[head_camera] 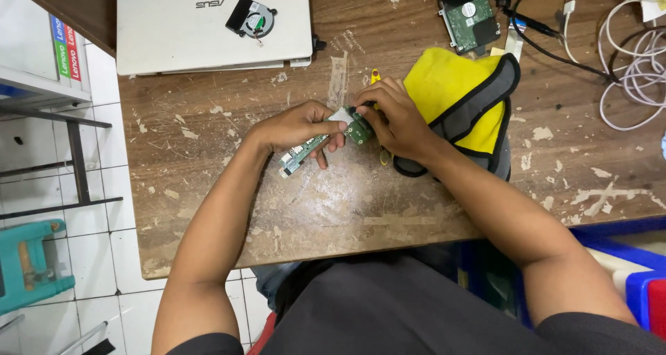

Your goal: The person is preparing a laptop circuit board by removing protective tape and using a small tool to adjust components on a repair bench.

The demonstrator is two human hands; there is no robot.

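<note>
My left hand (pixel 300 127) grips a long, narrow green circuit board (pixel 303 151) just above the worn wooden table (pixel 291 216). My right hand (pixel 394 119) is closed at the board's right end, pinching a small tool with a yellow handle (pixel 374 76) whose tip is hidden by my fingers. A white patch on the board shows between the two hands. The right wrist rests on a yellow and grey cloth (pixel 461 98).
A closed white laptop (pixel 187 43) lies at the back left with a small black fan (pixel 251 17) on its lid. A bare hard drive (pixel 470 13) and tangled white cables (pixel 635 63) lie at the back right. A teal stool (pixel 31 261) stands on the tiled floor at left.
</note>
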